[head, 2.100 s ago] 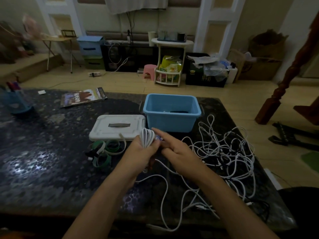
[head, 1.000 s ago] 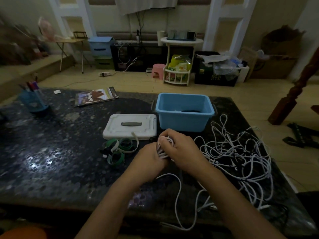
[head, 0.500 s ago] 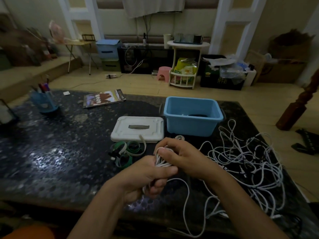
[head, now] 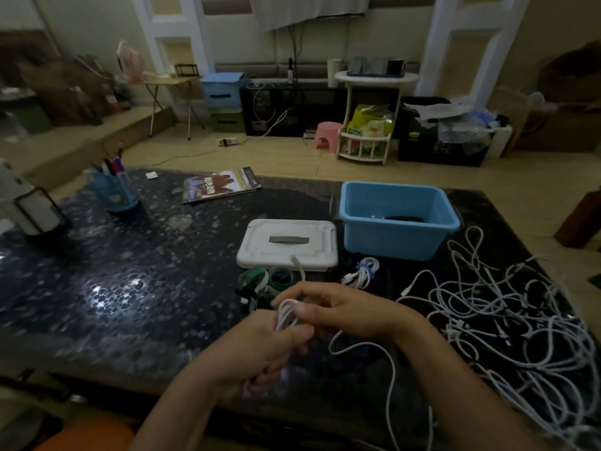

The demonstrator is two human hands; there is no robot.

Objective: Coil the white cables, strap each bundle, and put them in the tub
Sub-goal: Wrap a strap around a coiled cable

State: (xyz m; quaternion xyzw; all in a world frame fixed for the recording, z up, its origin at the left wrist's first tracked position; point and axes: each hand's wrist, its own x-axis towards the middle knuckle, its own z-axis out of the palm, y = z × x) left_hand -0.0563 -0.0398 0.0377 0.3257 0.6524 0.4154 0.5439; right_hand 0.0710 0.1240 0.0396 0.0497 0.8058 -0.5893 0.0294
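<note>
Lid (head: 287, 243) left of tub (head: 398, 237); cables (head: 507, 320) right.

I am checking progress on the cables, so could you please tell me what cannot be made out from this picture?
Head view only:
- Blue tub: its near wall hides most of the floor; a dark item inside is unidentifiable.
- Coil: both hands cover it, so the loop count is unknown.
- Cable tangle: cut off by the right edge.

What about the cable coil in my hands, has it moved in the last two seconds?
Yes. The coil has come toward the person, away from the white lid, whose front edge it sat beside.
</note>
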